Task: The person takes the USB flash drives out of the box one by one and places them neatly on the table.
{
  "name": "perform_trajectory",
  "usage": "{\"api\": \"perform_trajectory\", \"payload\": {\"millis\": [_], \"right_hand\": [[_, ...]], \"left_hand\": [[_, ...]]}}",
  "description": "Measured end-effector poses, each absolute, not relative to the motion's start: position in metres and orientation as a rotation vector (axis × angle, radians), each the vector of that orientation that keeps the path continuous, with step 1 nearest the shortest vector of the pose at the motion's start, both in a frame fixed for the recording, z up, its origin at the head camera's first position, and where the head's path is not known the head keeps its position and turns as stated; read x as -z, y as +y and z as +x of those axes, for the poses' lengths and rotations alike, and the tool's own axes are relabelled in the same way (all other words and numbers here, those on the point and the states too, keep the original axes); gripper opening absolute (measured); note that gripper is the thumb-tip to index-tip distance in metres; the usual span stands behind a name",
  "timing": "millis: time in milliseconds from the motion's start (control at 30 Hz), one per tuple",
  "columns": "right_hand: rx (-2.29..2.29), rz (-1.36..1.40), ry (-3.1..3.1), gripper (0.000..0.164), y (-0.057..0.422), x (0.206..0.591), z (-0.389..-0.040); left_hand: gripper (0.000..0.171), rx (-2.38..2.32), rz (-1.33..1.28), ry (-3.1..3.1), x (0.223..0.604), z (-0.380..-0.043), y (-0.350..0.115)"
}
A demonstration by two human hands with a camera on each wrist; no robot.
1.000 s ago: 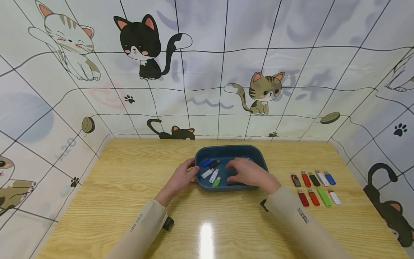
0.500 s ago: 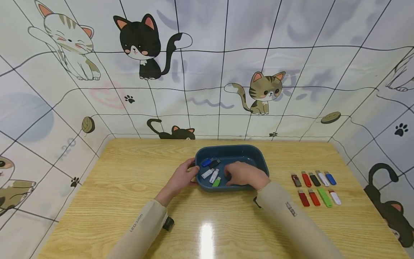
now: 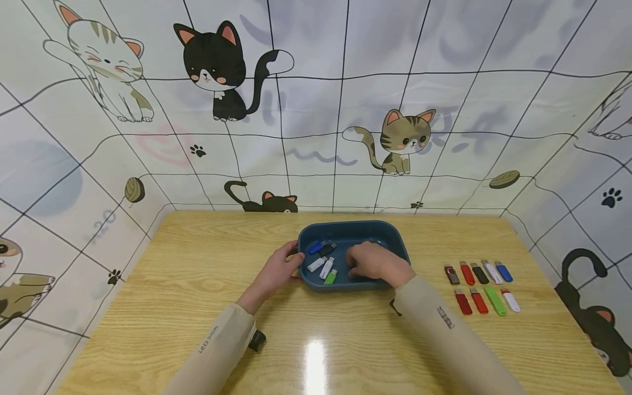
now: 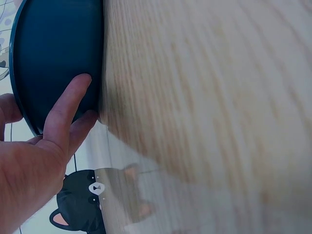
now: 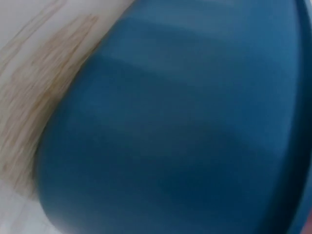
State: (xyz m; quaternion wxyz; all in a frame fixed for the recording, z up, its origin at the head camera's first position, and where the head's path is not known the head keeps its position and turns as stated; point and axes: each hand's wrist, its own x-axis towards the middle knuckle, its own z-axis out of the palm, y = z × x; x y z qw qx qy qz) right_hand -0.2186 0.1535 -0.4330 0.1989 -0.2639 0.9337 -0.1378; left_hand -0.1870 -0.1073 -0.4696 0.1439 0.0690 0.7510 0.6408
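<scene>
Left hand grips the left end of the blue bin, thumb at the rim; from my left wrist feed I see fingers laid against its outer wall. Right hand dips into the bin's right half with its fingers curled down. I can't tell whether it holds anything, because its fingertips are hidden from me, and my right wrist feed gives me mostly a blurred outer wall.

The bin sits upright on the wooden tabletop, about midway across and near the far edge. In its left half I count 5 USB sticks: a blue stick and a black stick on the far side, 2 white sticks nearer, and a green stick nearest the near wall.

Well right of the bin, 9 more sticks lie in 2 rows: 5 in the far row, 4 in the near row. Behind everything I see a cat-print backdrop.
</scene>
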Motion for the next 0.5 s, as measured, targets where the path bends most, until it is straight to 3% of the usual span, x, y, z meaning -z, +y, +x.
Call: {"api": "perform_trajectory", "payload": {"millis": [167,500], "right_hand": [[0.406,-0.719,2.637,0.012,0.158,0.435,-0.221],[0.284,-0.575,2.687,0.028,0.165,0.426,-0.208]], "left_hand": [[0.05,-1.853,0.183,2.158,0.47,-0.188,-0.106],[0.051,-1.853,0.189,2.149,0.469,-0.188,-0.107]]}}
